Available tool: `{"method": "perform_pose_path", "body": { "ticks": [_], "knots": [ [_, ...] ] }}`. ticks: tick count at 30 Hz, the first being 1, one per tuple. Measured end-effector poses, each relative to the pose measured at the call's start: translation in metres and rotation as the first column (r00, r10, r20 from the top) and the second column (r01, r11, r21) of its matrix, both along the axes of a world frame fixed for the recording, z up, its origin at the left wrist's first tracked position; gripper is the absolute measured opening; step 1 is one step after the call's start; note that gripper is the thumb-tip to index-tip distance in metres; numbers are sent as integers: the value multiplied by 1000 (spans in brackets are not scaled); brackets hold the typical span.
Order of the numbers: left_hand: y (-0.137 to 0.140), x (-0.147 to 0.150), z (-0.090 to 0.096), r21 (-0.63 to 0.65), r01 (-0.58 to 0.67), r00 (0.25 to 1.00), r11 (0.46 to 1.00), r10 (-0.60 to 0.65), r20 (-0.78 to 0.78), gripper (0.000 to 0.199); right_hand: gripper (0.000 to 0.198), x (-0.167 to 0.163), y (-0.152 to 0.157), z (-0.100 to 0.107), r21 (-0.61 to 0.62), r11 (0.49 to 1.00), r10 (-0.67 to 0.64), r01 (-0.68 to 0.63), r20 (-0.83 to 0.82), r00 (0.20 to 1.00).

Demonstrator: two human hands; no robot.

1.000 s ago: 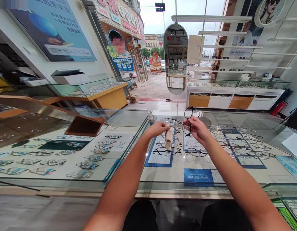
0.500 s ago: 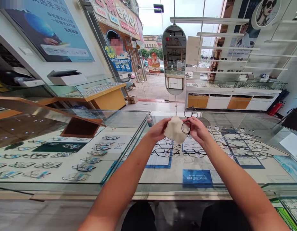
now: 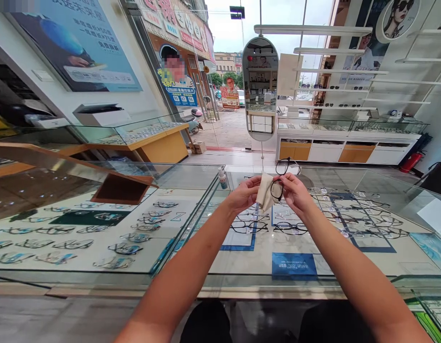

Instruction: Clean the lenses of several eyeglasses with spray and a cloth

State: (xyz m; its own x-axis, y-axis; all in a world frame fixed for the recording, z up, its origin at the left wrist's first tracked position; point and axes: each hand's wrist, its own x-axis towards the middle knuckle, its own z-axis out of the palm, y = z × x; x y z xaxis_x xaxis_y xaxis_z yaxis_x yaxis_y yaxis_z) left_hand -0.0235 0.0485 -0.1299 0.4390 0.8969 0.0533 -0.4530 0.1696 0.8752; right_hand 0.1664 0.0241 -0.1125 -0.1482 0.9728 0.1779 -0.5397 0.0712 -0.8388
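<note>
Above the glass display counter, my right hand (image 3: 294,190) pinches a pair of black-framed eyeglasses (image 3: 276,189) near the middle, and the frame hangs roughly upright with one lens above the other. My left hand (image 3: 246,193) grips a beige cleaning cloth (image 3: 264,193) that is bunched and folded. The cloth lies behind and against the lower lens. Whether its folds wrap round that lens, I cannot tell. A small spray bottle (image 3: 222,179) stands on the counter to the left of my left hand.
Rows of eyeglasses (image 3: 291,228) lie inside the glass counter (image 3: 238,281) under my arms. A wooden-framed mirror (image 3: 122,188) leans in at the left. An oval mirror (image 3: 260,90) stands beyond the counter, with white shelves (image 3: 334,72) to its right.
The cloth has gone from spread out to bunched narrower, and my left hand's fingers have shifted on it. The glasses have moved only slightly.
</note>
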Motion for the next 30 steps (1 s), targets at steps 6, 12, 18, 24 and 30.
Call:
{"method": "perform_pose_path", "body": {
  "ticks": [6, 12, 18, 24, 30],
  "knots": [
    [-8, 16, -3, 99, -9, 999, 995, 12, -33, 63, 46, -3, -3, -2, -24, 999, -23, 24, 35, 999],
    [-6, 23, -12, 122, -10, 997, 992, 20, -81, 76, 45, -4, -6, -2, -2, 1000, -23, 24, 89, 996],
    [-12, 23, -12, 119, 102, 988, 988, -86, -131, 70, 47, -6, -11, 1, 17, 994, 106, -108, 78, 991],
    [-16, 26, -11, 9, 141, 981, 990, -138, -135, 70, 48, -10, -12, 0, -19, 992, 123, -123, 25, 992],
    [-18, 23, -7, -4, 157, 978, 988, -156, -138, 66, 49, -7, -13, 2, -9, 988, 155, -154, 73, 985]
  ]
}}
